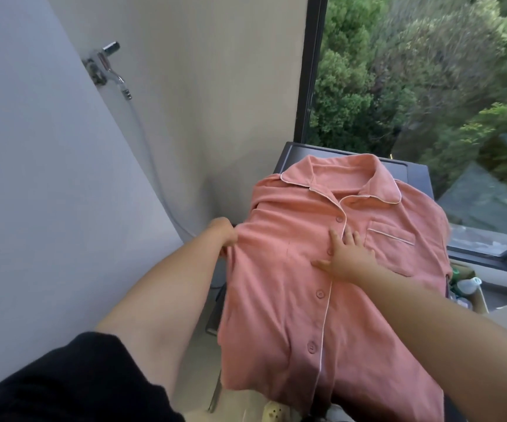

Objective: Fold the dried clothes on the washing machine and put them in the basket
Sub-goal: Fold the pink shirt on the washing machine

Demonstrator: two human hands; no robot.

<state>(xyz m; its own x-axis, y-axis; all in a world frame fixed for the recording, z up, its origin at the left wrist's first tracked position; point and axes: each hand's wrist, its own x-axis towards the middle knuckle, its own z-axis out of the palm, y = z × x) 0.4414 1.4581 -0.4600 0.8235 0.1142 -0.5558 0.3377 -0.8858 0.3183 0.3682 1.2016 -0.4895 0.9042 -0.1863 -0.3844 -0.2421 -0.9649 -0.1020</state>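
Pink button-front pyjama shirt [291,300] overhangs dark washing machine [307,153]; left hand [223,236] pinches edge mid-frame, right hand [348,254] flat, fingers spread. Tug may drag it off.

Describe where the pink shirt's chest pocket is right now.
In the head view, the chest pocket sits right of centre on the pink shirt, just right of the right hand pressing flat on the button line.

Wall tap [106,60], hose [145,138], window trees [413,71].
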